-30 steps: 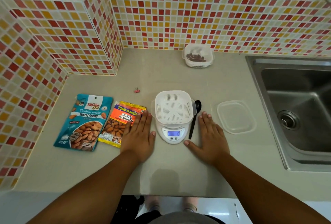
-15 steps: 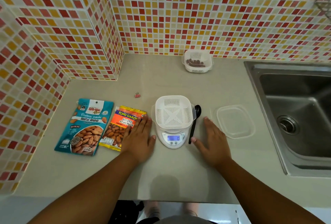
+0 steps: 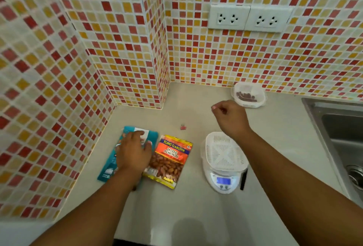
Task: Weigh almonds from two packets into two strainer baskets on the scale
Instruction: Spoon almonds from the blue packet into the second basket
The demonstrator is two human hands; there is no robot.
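Observation:
A blue roasted-almond packet [image 3: 109, 169] lies flat at the left, and my left hand [image 3: 133, 151] rests on top of it with fingers spread. Beside it to the right lies an orange salted-almond packet [image 3: 169, 159]. A white strainer basket [image 3: 224, 153], holding nothing, sits on the small white scale [image 3: 223, 182], whose display is lit. My right hand [image 3: 229, 118] hovers beyond the scale with fingers curled and nothing in them. A second white basket [image 3: 248, 95] with a few dark almonds stands by the back wall, just right of that hand.
A black spoon [image 3: 243, 181] lies right of the scale, partly under my right forearm. A small pink binder clip [image 3: 183, 127] sits behind the packets. The steel sink [image 3: 334, 127] is at the right. Tiled walls close off the left and back, with sockets [image 3: 249, 18] above.
My left hand slid left from the orange packet onto the blue one. My right hand lifted off the counter and went forward past the scale. My view swung up and left.

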